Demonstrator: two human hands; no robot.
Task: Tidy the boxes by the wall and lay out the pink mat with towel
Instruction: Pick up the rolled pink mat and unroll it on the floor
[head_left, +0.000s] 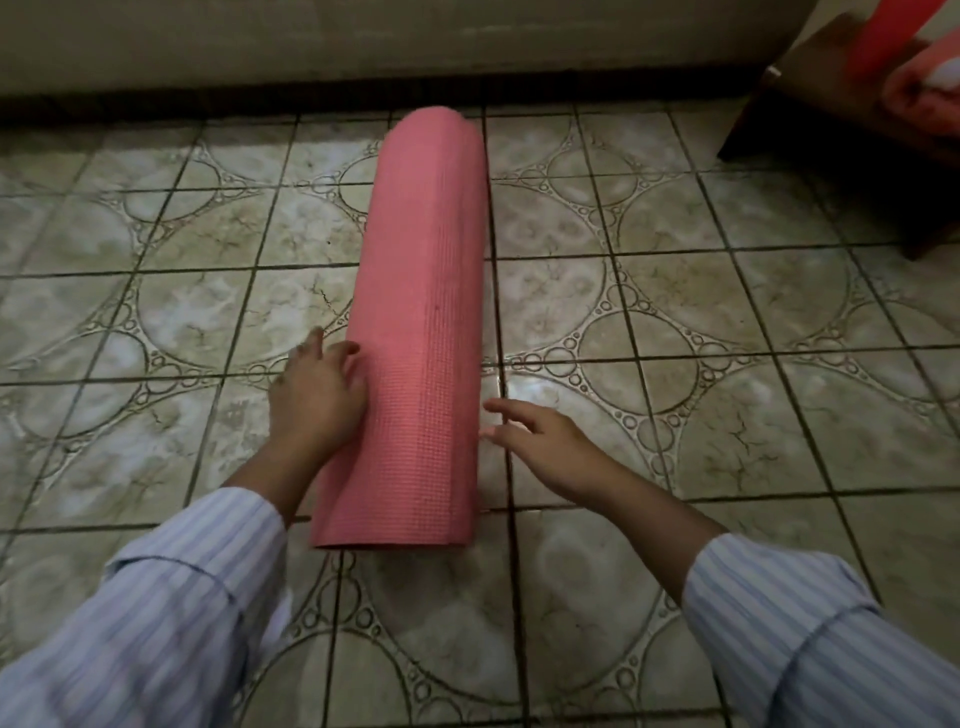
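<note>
The pink mat (423, 322) lies rolled up on the tiled floor, its length running away from me toward the wall. My left hand (317, 395) rests flat against the roll's left side near its close end, fingers spread. Just right of the roll, my right hand (540, 441) hovers with fingers apart, its fingertips at the mat's edge. An orange-pink towel (922, 88) sits on a dark brown box (810, 93) at the top right corner.
A pale wall (363, 36) with a dark base strip runs across the top. The patterned tile floor (675, 291) stretches on both sides of the roll. The brown box stands at the right, by the wall.
</note>
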